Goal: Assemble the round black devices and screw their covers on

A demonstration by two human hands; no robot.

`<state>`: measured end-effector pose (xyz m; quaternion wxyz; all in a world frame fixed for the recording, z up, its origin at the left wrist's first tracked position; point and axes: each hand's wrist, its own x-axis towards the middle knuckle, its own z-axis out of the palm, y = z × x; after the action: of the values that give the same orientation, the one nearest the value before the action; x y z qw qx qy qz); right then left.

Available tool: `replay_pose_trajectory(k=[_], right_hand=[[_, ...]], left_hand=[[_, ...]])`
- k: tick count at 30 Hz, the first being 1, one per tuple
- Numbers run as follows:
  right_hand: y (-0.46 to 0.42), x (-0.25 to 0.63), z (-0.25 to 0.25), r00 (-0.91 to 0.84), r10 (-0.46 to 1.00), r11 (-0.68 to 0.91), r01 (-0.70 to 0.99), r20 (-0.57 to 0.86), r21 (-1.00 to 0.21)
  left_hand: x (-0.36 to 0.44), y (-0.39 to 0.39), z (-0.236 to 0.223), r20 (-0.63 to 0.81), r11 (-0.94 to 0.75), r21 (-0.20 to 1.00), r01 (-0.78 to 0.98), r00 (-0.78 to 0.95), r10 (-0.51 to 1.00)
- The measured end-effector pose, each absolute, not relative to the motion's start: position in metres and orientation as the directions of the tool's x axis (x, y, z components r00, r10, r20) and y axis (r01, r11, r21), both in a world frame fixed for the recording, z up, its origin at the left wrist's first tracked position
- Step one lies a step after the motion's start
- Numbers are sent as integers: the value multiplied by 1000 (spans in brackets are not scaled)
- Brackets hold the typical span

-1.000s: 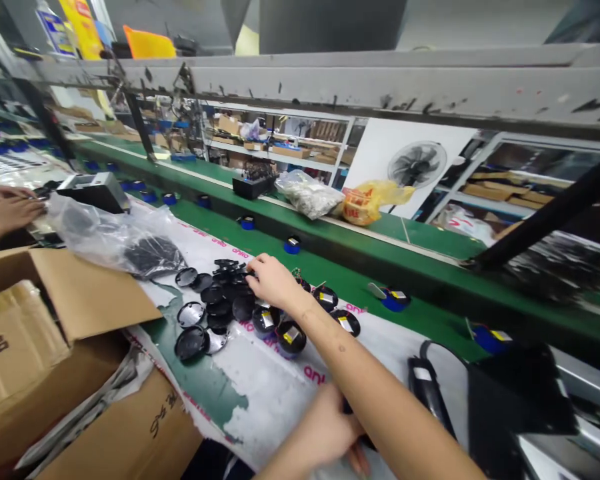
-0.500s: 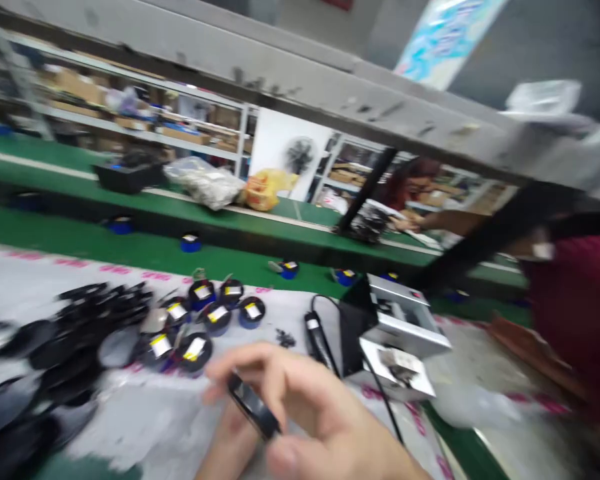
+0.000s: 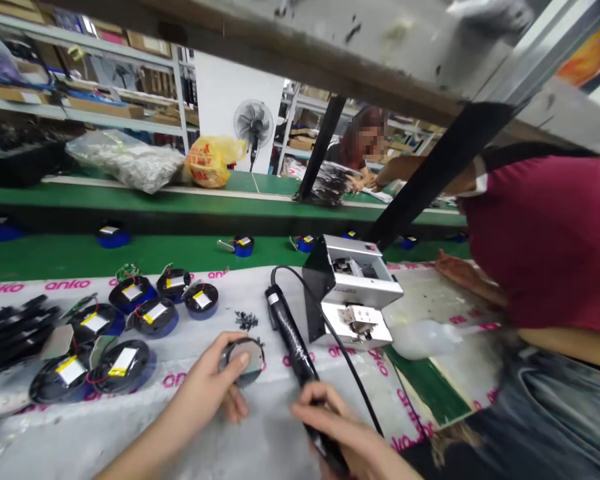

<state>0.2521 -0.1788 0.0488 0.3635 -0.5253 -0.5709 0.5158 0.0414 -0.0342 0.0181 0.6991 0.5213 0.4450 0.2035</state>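
the left hand [image 3: 213,377] grasps a round black disc [image 3: 255,353] by its rim, thumb laid across the grey face, just above the white printed sheet [image 3: 260,433]. the right hand [image 3: 343,420] has its fingers curled around the near part of a black electric screwdriver [image 3: 294,343], which slants away with its far end just beside a scatter of small dark pieces [image 3: 247,321]. whether the tool is off the sheet, i cannot tell.

for a sound hold, i'd judge it best to wrap the whole palm round the screwdriver's body, and to pinch the disc at its edge so the thumb does not slip on that smooth face.

as for edges, the cord [image 3: 335,335] loops from the tool's far end and passes right of it, so a wide swing that way could snag. the silver screw feeder [image 3: 365,293] stands beyond the cord. on the left, battery-topped round units [image 3: 153,313] crowd the sheet; plain sheet stretches toward the wearer, seemingly the easier side for elbows.
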Motion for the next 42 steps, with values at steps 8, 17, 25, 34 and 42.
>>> replay_pose_trajectory(k=[8,17,25,34,42], right_hand=[[-136,227,30,-196,980,191,973,-25,-129],[-128,202,37,-189,981,193,972,43,-137],[-122,214,30,-171,969,226,905,177,-362],[-123,231,29,-67,964,229,694,256,-683],[-117,230,32,-170,945,312,728,280,-610]], left_hand=[[43,-28,20,-393,321,918,232,636,664],[42,-34,18,-368,291,930,226,612,700],[38,-32,22,-378,271,925,267,576,724],[40,-31,21,-395,284,918,277,571,719],[39,-33,20,-410,312,912,267,573,710]])
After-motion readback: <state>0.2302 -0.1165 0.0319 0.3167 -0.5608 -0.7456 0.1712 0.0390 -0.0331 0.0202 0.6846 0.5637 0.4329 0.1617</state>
